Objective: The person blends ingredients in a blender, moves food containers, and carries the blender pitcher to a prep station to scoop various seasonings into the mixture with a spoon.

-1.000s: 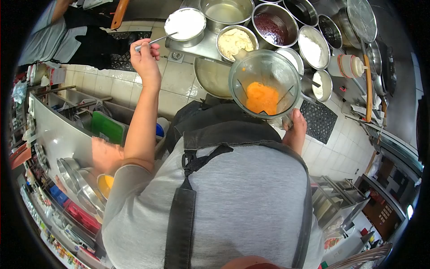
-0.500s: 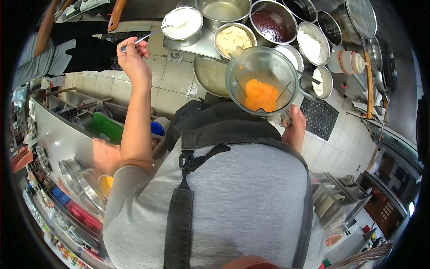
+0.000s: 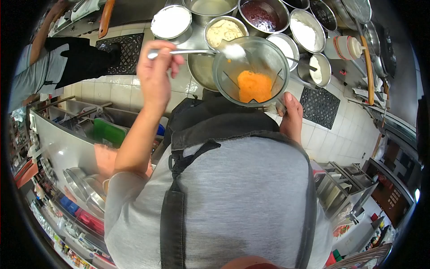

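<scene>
My left hand is closed round the handle of a metal spoon. A heap of white powder sits on the spoon's bowl, over the rim of a clear blender jar. Inside the jar, orange puree lies around the blades, with small orange specks on the wall. My right hand grips the jar's handle, its fingers partly hidden. Beyond the jar stand a metal container of white powder and a bowl of pale yellow paste.
Several metal containers crowd the counter, including one of dark red contents and one of white powder. A squeeze bottle stands at right. Another person in a black apron is at left. Floor mats lie on the tiles.
My left hand has carried the spoon rightward from the white powder container to over the blender jar, with powder on it. My right hand still holds the jar.
</scene>
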Demonstrator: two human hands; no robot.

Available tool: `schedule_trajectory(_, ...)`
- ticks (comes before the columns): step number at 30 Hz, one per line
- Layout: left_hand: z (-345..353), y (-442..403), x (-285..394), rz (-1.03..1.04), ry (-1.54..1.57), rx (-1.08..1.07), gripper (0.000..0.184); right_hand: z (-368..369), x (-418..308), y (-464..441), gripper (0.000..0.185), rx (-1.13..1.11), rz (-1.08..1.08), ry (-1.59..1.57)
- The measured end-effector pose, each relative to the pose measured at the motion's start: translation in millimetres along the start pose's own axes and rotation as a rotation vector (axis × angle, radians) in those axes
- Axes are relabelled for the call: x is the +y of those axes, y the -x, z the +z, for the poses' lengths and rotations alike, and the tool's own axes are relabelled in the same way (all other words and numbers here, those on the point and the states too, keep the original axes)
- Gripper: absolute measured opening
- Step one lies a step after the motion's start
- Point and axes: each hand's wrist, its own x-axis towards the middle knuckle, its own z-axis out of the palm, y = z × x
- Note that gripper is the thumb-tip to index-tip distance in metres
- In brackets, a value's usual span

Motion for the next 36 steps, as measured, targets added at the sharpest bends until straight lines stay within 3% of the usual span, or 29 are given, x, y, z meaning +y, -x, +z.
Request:
schedule_trajectory(3,19.7,14.9,-0.6,-0.063,-0.135,-0.161,0.011,8.5,-3.5,1.6,0.03,0.091,0.019,-0.055)
schedule_trajectory(5,30.9,17.1,4.2,0.294,-0.54,-0.568,0.008,11.8,-7.7,2.2,0.031,0.091,0.028,-0.023)
schedule_trajectory(6,31.8,15.7,4.3,0.293,-0.536,-0.571,0.008,11.6,-8.7,2.8,0.032,0.087,0.037,0.008)
schedule_trajectory(8,30.7,10.9,5.9,0.583,-0.621,-0.718,0.009,10.0,-9.0,3.8,0.032,0.071,0.036,0.01)
schedule_trajectory(9,27.1,7.6,12.8,0.586,-0.62,-0.718,0.009,9.2,-8.9,3.5,0.033,0.05,0.032,0.01)
schedule_trajectory(11,10.6,-1.4,30.8,0.564,-0.631,-0.498,0.01,6.0,-6.2,3.5,0.033,0.047,0.023,0.011)
schedule_trajectory(13,-11.0,-9.8,35.5,0.469,-0.448,-0.23,0.01,4.3,-5.2,2.4,0.033,0.036,0.011,0.012)
schedule_trajectory(15,-32.7,-20.3,35.9,0.483,-0.56,0.036,0.01,4.0,-5.4,2.1,0.033,0.03,0.002,0.013)
schedule_trajectory(18,-62.7,-40.0,19.5,0.513,-0.818,0.194,0.01,1.3,-1.8,1.3,0.033,0.038,0.023,0.017)
schedule_trajectory(21,-72.9,-47.3,-1.3,0.434,-0.965,0.209,0.01,1.4,-1.0,1.4,0.033,0.029,0.005,0.007)
schedule_trajectory(26,-73.1,-56.9,-49.5,0.198,-0.571,0.32,0.012,4.1,-2.4,2.7,0.033,0.043,0.013,0.005)
schedule_trajectory(28,-72.6,-60.5,-57.7,0.035,-0.24,0.468,0.009,5.3,-2.7,2.2,0.033,0.06,0.018,0.006)
schedule_trajectory(36,-86.1,-60.1,-67.3,-0.032,0.003,0.55,0.009,8.2,-2.1,1.6,0.033,0.052,-0.002,0.008)
